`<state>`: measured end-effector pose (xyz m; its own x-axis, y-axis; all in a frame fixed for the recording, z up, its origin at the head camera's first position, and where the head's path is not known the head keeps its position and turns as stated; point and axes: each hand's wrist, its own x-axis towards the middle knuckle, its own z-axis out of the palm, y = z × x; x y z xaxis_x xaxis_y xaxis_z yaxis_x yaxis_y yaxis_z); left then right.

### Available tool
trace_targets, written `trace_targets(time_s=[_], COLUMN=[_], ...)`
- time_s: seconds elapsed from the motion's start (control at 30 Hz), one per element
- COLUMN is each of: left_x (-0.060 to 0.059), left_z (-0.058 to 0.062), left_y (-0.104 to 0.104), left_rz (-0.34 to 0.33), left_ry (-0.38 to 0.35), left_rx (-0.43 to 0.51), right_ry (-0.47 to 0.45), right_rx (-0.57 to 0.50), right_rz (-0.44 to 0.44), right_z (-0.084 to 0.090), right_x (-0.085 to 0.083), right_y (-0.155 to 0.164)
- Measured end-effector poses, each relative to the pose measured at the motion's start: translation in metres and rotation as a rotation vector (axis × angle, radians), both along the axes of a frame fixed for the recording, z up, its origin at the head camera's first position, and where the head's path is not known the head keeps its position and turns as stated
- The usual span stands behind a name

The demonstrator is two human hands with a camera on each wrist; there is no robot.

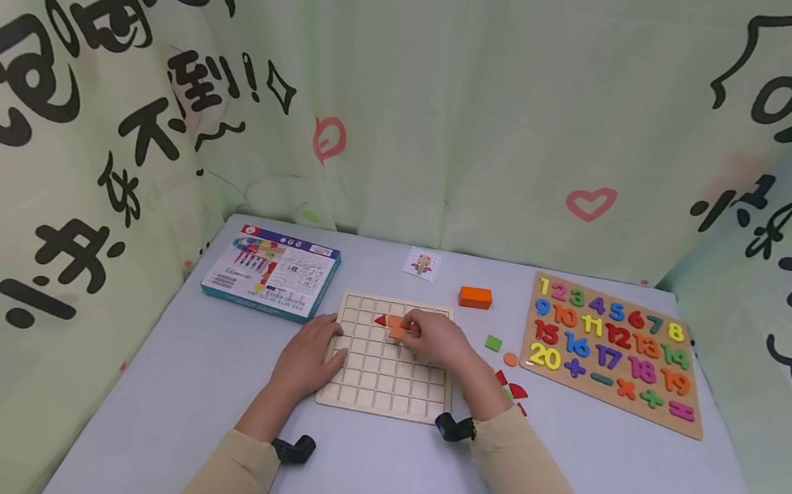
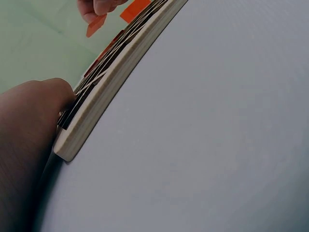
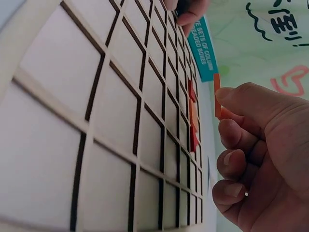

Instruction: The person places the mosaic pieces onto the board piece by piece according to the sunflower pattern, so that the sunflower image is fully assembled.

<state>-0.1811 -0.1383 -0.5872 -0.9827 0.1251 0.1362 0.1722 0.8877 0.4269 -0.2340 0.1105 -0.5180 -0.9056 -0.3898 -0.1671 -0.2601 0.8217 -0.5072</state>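
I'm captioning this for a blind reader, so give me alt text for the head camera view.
A right hand pinches an orange tile over a wooden grid board while the left hand rests on its left edge. A number puzzle lies to the right.

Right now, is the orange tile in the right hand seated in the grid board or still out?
Out. The right hand pinches the orange tile on edge above the grid board; the right wrist view shows it clear of the cells.

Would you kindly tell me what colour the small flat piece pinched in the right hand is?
Orange; the small flat piece in the right hand shows best in the head view.
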Motion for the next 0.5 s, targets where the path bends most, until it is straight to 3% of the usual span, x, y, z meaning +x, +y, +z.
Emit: trace_targets(time_s=[0.5], left_x=[0.0], left_z=[0.001], left_y=[0.0], left_rz=[-0.002], left_ry=[-0.019], left_rx=[-0.013], right_ry=[0.035], right_rx=[-0.018], right_rz=[-0.001], right_z=[-0.018], right_x=[0.0], right_y=[-0.027])
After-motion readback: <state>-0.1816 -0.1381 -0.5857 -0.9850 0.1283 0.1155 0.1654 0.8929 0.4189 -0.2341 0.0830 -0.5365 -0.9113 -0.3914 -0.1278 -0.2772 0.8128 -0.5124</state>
